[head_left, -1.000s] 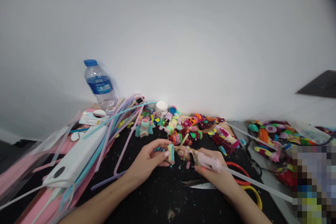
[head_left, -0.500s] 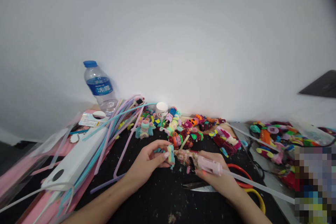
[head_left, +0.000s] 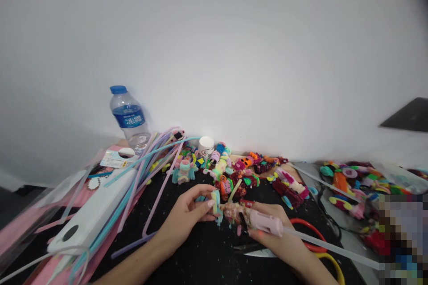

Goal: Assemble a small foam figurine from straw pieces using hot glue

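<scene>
My left hand pinches a small fuzzy craft piece in pale yellow and light blue, made of what looks like pipe cleaner. Wrapped around a pink hot glue gun is my right hand. A long translucent glue stick sticks out of the gun's back end. The gun's front is crusted with glue and fuzz and points left, close to the craft piece; whether the tip touches it I cannot tell. Scissors with red and yellow handles lie partly hidden under my right forearm.
Finished pipe-cleaner figures lie along the wall, beside a white cup. Loose pipe cleaners, a white power strip and a water bottle are on the left. More colourful pieces pile up at the right, near a black cable.
The whole view has shifted slightly, so everything appears a little lower. Both hands keep their grips, with the glue gun still beside the craft piece.
</scene>
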The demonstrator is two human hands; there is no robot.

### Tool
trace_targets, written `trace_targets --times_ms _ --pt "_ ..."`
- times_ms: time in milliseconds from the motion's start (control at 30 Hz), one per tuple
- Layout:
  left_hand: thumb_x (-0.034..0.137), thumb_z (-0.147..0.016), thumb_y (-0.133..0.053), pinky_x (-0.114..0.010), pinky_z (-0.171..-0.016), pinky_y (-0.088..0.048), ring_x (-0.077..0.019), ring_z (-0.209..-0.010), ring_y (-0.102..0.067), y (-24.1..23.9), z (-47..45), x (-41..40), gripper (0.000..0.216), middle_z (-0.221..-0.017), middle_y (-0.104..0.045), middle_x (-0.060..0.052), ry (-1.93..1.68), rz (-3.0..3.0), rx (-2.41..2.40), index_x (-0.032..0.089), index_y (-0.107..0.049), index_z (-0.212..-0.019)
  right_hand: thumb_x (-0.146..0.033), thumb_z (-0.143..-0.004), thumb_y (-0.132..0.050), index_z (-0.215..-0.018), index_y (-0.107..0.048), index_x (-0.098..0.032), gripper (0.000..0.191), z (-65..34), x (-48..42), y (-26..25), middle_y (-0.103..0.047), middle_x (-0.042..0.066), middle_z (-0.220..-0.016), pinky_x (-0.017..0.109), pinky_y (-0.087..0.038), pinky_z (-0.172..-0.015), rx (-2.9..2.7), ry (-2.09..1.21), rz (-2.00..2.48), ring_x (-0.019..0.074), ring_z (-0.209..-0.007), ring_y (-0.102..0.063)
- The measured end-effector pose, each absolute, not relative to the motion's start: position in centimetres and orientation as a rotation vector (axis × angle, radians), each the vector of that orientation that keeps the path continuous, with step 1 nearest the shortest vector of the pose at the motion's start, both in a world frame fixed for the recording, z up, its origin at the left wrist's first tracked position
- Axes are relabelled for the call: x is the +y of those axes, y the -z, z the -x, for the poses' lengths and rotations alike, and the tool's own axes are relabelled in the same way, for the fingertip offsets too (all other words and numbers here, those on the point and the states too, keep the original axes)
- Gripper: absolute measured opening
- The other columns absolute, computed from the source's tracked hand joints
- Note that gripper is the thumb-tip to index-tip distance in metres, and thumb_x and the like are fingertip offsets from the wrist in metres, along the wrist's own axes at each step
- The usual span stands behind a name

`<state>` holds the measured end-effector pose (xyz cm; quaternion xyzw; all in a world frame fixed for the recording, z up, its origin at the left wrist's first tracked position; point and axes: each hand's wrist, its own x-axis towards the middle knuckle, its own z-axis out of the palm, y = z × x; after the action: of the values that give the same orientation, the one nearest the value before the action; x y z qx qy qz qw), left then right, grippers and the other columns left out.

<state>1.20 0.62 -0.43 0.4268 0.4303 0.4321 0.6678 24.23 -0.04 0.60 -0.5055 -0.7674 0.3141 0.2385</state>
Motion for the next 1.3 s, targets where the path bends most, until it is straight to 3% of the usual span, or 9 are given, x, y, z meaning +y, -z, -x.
trace_targets --times_ms 800,1033,1300 --pt "0.034 -0.071 -0.07 -0.03 -0.07 -0.054 -0.0163 -0.076 -0.061 0.18 -1.11 0.62 0.033 -0.096 -0.06 -0.003 -1.013 -0.938 1.019 0.02 -0.063 -0.1 -0.017 -0.064 -0.061 -0.064 -0.056 -0.017 0.004 -23.99 -0.22 -0.66 -0.047 -0.004 -0.056 0.021 -0.031 -0.049 -2.048 -0.949 1.393 0.0102 -0.053 -0.04" --pt "0.032 -0.073 -0.068 -0.031 -0.072 -0.054 -0.0147 -0.073 -0.062 0.4 -1.1 0.54 0.029 -0.092 -0.059 -0.001 -0.979 -0.981 0.971 0.02 -0.063 -0.099 -0.016 -0.064 -0.059 -0.056 -0.041 -0.019 0.02 -24.15 -0.04 -0.64 -0.039 -0.006 -0.054 0.021 -0.027 -0.047 -2.023 -0.891 1.346 0.0079 -0.049 -0.036" --pt "0.03 -0.073 -0.068 -0.032 -0.072 -0.054 -0.0165 -0.076 -0.063 0.31 -1.19 0.48 0.027 -0.092 -0.061 -0.001 -0.945 -1.012 0.953 0.021 -0.064 -0.098 -0.019 -0.064 -0.059 -0.053 -0.037 -0.02 0.024 -23.99 -0.08 -0.92 -0.036 -0.007 -0.051 0.02 -0.026 -0.045 -1.988 -0.861 1.373 0.0075 -0.047 -0.033"
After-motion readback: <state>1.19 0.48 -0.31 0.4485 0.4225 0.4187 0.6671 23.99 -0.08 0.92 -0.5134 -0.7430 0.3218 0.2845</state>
